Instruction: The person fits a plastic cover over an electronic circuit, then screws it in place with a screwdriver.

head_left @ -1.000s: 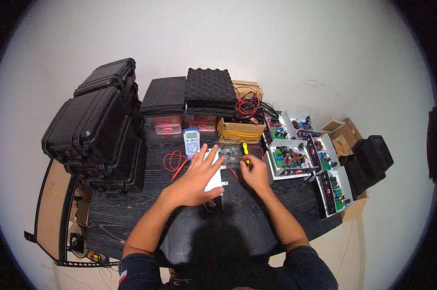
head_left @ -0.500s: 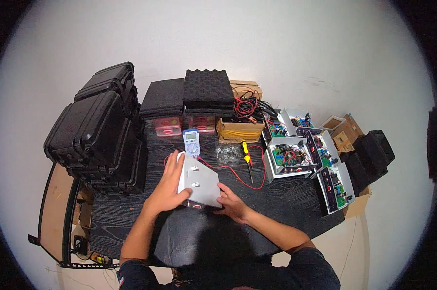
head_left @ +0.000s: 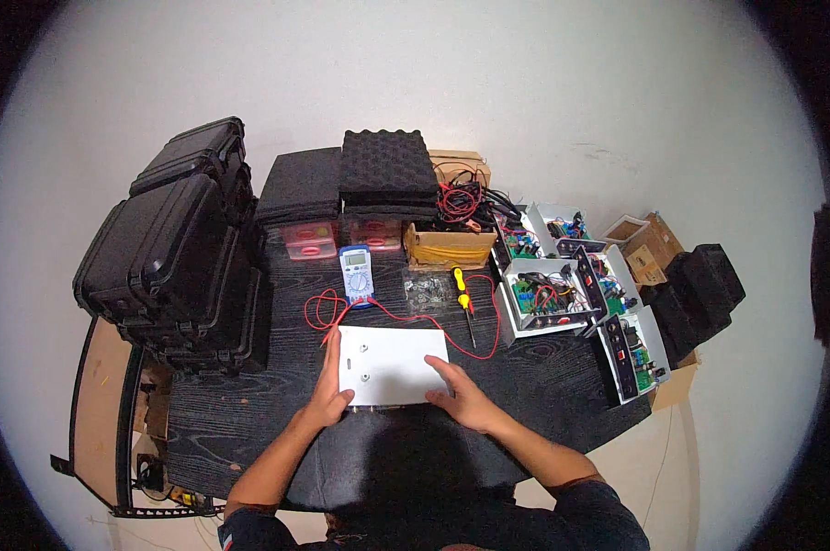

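Note:
A white metal equipment case (head_left: pixel 395 367) lies between my hands, its flat face with two small fittings and a slot turned up. My left hand (head_left: pixel 327 390) grips its left edge, thumb over the lower left corner. At the right edge, my right hand (head_left: pixel 461 399) holds it with the thumb near the lower corner and a finger over the top face. The case's underside is hidden. Just beyond it lies a blue and white multimeter (head_left: pixel 357 275) with red leads (head_left: pixel 415 318). A yellow and black screwdriver (head_left: pixel 463 298) rests to the right.
Black hard cases (head_left: pixel 158 257) are stacked at the left. Grey foam sheets (head_left: pixel 387 165) sit on red-fronted drawers (head_left: pixel 310 241) at the back. A carton (head_left: pixel 450 248) holds cables. Several open white housings with circuit boards (head_left: pixel 545 294) crowd the right of the black table (head_left: pixel 240 432).
The white case has turned from tilted to lying roughly level and square to me. My right hand has moved outward with its right edge.

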Available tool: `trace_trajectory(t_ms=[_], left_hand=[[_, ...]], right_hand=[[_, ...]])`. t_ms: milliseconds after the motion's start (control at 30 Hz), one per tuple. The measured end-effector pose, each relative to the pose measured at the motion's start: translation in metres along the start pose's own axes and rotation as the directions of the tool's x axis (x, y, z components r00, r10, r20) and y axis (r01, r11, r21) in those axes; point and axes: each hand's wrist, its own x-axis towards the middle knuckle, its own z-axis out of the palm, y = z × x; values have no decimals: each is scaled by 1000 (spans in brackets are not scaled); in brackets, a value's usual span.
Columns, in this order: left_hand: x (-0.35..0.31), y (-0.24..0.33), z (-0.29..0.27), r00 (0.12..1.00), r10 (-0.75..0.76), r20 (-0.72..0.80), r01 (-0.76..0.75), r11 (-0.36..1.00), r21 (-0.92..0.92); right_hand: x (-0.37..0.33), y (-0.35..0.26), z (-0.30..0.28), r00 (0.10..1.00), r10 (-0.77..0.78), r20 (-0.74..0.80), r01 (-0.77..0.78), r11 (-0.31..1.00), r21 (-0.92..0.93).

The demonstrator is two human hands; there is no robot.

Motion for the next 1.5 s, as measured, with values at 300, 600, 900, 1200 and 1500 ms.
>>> trace_trajectory(t_ms=[300,600,900,1200,1500], left_hand=[[-16,-16,-7,991,-96,95,107,988,-116],[-17,-14,1,946,-150,286,150,988,24],[-4,28,81,856,-44,515,-7,995,97],[38,50,170,714,123,689,-244,966,81],[80,60,240,780,177,600,-256,965,48]], right_hand=[[-7,-4,7,997,-72,-17,71,996,-58],[-32,3,13,990,-84,-114,81,996,-29],[-116,24,-29,939,-60,-338,-44,956,-292],[-180,58,-79,861,-72,-503,-297,733,-612],[-184,92,-130,764,-60,-643,-501,574,-648]])
